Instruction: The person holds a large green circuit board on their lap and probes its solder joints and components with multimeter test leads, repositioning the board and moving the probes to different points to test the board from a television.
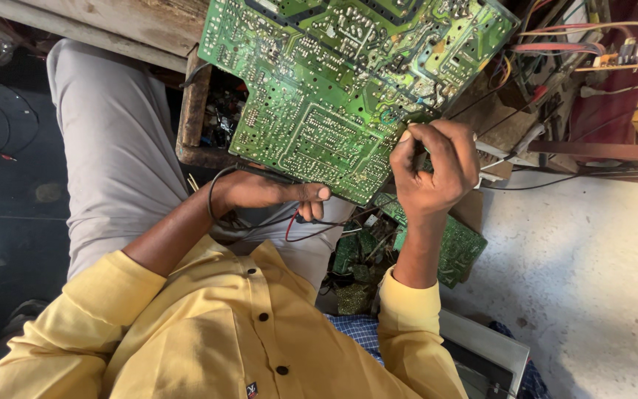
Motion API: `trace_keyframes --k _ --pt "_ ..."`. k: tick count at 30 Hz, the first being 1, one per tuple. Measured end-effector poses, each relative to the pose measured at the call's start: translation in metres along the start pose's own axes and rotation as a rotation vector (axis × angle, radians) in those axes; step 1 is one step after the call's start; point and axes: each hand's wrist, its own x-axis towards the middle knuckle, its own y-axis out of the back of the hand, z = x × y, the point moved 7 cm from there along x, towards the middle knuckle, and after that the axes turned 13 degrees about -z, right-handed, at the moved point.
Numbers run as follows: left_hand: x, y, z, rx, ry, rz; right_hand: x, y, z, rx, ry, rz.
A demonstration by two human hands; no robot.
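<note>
Only the head view here, looking down at someone in a yellow shirt point(208, 332) and grey trousers point(112, 140), and the picture seems to be upside-down relative to the person.

The big green circuit board point(341, 81) is propped solder-side up, tilted against the edge of a wooden workbench point(193, 111). The left hand point(267, 191) sits under the board's lower edge, fingers curled narrow around a thin black probe point(263, 174), with the thumb pressing along the board's rim. Red and black leads point(300, 222) trail off below it. The right hand point(437, 166) is pinched tight on something slim at the board's right edge; it looks like a second probe tip touching the solder side, but the fingers hide most of it, so I can't say for sure what it is.

As for progress, my guess is this is mid-check: both hands are on the board and contact is being made at one spot near the edge. Nothing visible tells how many points are already covered, and most of the board lies away from either hand.

Below the board there are smaller green boards point(444, 247) lying loose, and a tangle of coloured wires point(570, 52) at the upper right.
</note>
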Motion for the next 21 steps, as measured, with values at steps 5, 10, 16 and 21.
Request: trace_keyframes --k 5,10,16,21 --pt "-0.0015 -0.0001 0.0021 0.008 0.017 0.022 0.0001 -0.0003 0.0007 0.015 -0.008 0.005" --pt "-0.0015 -0.0004 0.0049 0.010 0.039 0.043 0.0017 -0.0005 -0.0015 -0.010 0.033 0.017" --pt "-0.0016 -0.0007 0.0080 0.002 0.021 0.031 0.0016 0.0007 -0.0012 -0.006 0.069 0.012" --pt "-0.0019 -0.0016 0.0053 -0.004 0.029 0.029 -0.0020 -0.0010 0.0004 0.000 0.036 0.028"
